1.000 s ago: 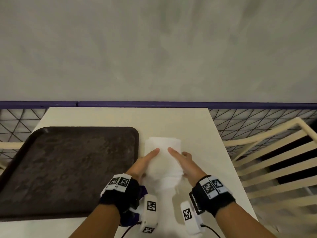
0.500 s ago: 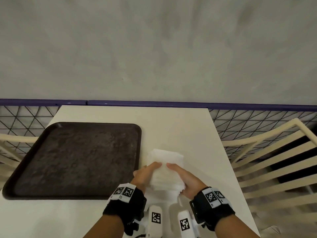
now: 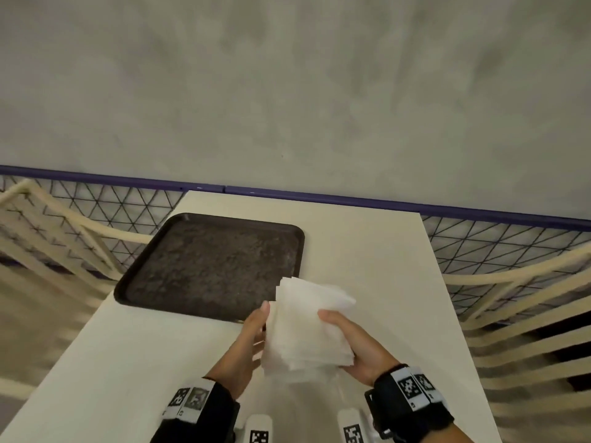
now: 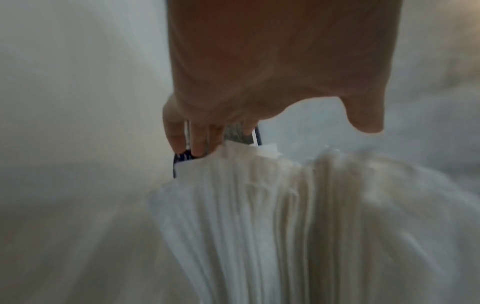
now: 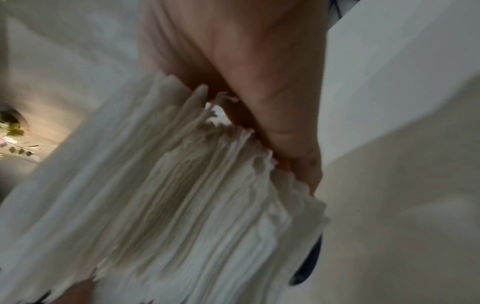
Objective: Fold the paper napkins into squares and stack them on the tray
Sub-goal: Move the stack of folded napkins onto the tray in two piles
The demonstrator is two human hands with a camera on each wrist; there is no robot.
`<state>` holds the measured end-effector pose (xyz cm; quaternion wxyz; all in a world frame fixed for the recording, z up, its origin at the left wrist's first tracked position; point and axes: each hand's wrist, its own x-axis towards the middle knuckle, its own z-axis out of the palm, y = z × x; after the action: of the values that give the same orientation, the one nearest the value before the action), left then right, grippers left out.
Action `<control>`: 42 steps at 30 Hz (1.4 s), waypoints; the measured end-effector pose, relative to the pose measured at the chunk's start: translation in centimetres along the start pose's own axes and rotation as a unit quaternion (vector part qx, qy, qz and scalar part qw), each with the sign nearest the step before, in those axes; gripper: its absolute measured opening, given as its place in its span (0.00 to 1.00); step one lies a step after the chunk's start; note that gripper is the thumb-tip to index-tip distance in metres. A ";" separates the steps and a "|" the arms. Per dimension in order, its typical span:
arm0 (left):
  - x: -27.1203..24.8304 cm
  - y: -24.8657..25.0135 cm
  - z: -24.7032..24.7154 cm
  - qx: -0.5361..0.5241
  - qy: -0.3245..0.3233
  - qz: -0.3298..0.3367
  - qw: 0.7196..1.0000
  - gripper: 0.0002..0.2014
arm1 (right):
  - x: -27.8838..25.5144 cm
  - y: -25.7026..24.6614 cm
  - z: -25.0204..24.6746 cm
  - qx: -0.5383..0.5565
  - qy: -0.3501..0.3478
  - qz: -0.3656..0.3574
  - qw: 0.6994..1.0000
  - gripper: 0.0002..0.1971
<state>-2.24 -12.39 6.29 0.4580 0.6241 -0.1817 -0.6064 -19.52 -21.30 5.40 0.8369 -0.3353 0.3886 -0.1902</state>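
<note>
Head view shows us first the fingers: the right hand (image 3: 355, 343) has its thumb laid on top of the stack of napkins (image 3: 307, 327) and the other fingers go under it, so it grips the stack from the right side. The left hand (image 3: 246, 343) lies along the left edge with fingers rather straight and close together; in the left wrist view the fingertips (image 4: 179, 142) reach the far edge of the paper. The stack is raised over the table (image 3: 367, 251), tilted, just beside the near right corner of the tray (image 3: 287, 230), which holds no napkin yet.

We judge that the work is at its start: the whole bundle is in hand and nothing is folded. Next we would separate one sheet. The layers are thin and look ragged at the edges, so they may cling together.
</note>
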 end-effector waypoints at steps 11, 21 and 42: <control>-5.8 1.0 -9.5 -0.047 -0.127 0.043 0.990 0.27 | 0.5 2.9 10.5 -0.036 -0.033 -0.010 0.999 0.25; -4.9 3.3 -18.3 -0.024 -0.117 0.051 0.991 0.20 | 3.8 5.5 17.4 -0.115 0.022 -0.163 0.980 0.45; 1.1 3.0 -19.0 -0.129 -0.127 -0.043 0.983 0.21 | 7.1 3.3 17.1 -0.255 0.045 -0.203 0.944 0.26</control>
<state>16.50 -8.15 5.06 0.4811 0.4848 -0.1322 -0.7183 -1.56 -15.98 7.45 0.6488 -0.6000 0.3855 -0.2653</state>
